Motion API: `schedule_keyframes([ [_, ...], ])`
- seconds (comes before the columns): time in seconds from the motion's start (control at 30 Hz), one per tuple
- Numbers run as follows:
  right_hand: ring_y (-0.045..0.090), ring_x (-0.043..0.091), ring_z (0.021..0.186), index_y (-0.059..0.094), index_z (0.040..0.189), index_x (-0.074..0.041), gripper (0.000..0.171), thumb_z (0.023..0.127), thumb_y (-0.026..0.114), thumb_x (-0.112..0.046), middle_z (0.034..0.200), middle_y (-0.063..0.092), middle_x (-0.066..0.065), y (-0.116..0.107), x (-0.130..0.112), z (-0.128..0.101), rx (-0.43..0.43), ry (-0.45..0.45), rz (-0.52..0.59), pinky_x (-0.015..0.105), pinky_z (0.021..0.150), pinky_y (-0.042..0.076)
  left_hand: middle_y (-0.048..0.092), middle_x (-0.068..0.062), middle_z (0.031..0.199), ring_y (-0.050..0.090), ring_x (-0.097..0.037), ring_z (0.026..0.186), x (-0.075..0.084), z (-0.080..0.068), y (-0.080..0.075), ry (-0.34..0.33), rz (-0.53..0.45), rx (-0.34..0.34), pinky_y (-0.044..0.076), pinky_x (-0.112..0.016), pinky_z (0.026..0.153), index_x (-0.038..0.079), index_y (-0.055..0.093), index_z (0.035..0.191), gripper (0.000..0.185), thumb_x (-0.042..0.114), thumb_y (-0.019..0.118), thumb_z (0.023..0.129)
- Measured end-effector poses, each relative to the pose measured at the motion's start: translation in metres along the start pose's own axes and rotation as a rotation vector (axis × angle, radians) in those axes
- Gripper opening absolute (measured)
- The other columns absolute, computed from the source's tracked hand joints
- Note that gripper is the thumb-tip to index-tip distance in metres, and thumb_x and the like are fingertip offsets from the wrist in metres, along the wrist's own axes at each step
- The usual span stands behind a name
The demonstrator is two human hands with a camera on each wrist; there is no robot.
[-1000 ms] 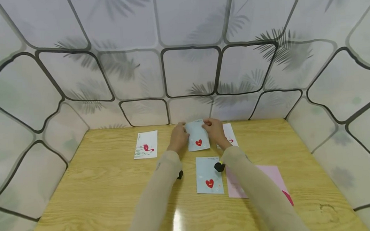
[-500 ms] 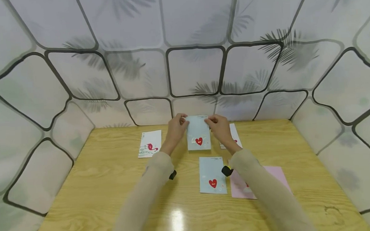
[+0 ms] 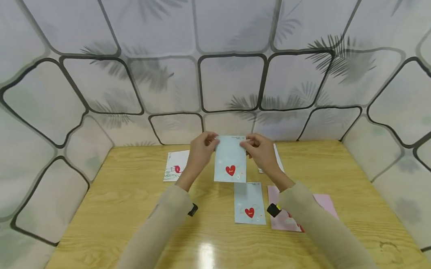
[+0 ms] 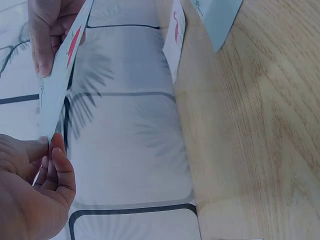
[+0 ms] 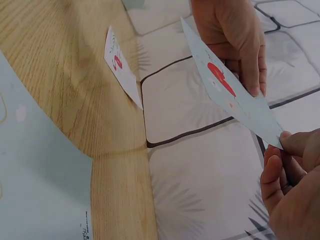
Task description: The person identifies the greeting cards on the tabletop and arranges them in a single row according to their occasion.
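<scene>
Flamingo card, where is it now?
In the head view the flamingo card lies flat at the table's far left, just left of the left hand.

Heart card [image 3: 230, 159] now higher, off table [image 3: 113, 205]

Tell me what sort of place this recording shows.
Probably a small staged recording booth rather than a lived-in room: a bare wooden table boxed in on three sides by white panels printed with black outlines and palm leaves, with only paper cards, like a blue heart card, laid out.
</scene>
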State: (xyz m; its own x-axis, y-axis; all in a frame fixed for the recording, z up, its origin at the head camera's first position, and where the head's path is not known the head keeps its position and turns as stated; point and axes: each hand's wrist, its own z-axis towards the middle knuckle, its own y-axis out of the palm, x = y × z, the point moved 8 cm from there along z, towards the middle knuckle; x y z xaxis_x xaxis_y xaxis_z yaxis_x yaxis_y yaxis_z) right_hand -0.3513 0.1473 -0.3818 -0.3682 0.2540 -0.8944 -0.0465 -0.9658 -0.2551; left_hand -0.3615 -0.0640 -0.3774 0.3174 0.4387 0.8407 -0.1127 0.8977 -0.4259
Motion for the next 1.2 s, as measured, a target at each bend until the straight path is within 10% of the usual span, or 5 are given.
schedule_keyframes([
  [0.47,0.059,0.028,0.052,0.075,0.104,0.007,0.013,0.097,0.072,-0.004,0.067,0.068,0.012,-0.002,-0.031,-0.022,0.023,-0.182,0.018,0.025,0.048,0.051,0.069,-0.007,0.091,0.062,-0.017,0.073,0.02,-0.028,-0.017,0.021,-0.058,-0.023,0.056,-0.027,0.066,0.003,0.07,0.111,0.015,0.014,0.067,0.102],
  [0.67,0.058,0.019,0.055,0.076,0.097,0.002,0.015,0.099,0.072,-0.012,0.067,0.064,0.02,0.0,-0.036,-0.029,0.01,-0.149,0.013,0.025,0.051,0.051,0.069,-0.007,0.091,0.063,-0.017,0.074,0.022,-0.038,-0.023,0.007,-0.066,-0.023,0.056,-0.025,0.066,0.002,0.07,0.11,0.014,0.014,0.068,0.102],
  [0.93,0.06,0.039,0.06,0.077,0.098,0.005,0.014,0.098,0.073,-0.009,0.07,0.065,0.025,0.006,-0.039,-0.036,-0.019,-0.119,0.03,0.026,0.053,0.052,0.069,-0.008,0.092,0.063,-0.017,0.073,0.022,-0.047,-0.03,-0.008,-0.07,-0.019,0.054,-0.024,0.064,0.001,0.071,0.11,0.014,0.012,0.069,0.101],
  [1.2,0.062,0.017,0.061,0.076,0.098,0.006,0.014,0.097,0.074,-0.008,0.074,0.067,0.026,0.015,-0.038,-0.041,-0.068,-0.073,0.046,0.033,0.056,0.057,0.07,-0.006,0.092,0.063,-0.017,0.073,0.018,-0.055,-0.038,-0.024,-0.039,-0.022,0.053,-0.025,0.063,0.005,0.073,0.111,0.014,0.015,0.068,0.102],
])
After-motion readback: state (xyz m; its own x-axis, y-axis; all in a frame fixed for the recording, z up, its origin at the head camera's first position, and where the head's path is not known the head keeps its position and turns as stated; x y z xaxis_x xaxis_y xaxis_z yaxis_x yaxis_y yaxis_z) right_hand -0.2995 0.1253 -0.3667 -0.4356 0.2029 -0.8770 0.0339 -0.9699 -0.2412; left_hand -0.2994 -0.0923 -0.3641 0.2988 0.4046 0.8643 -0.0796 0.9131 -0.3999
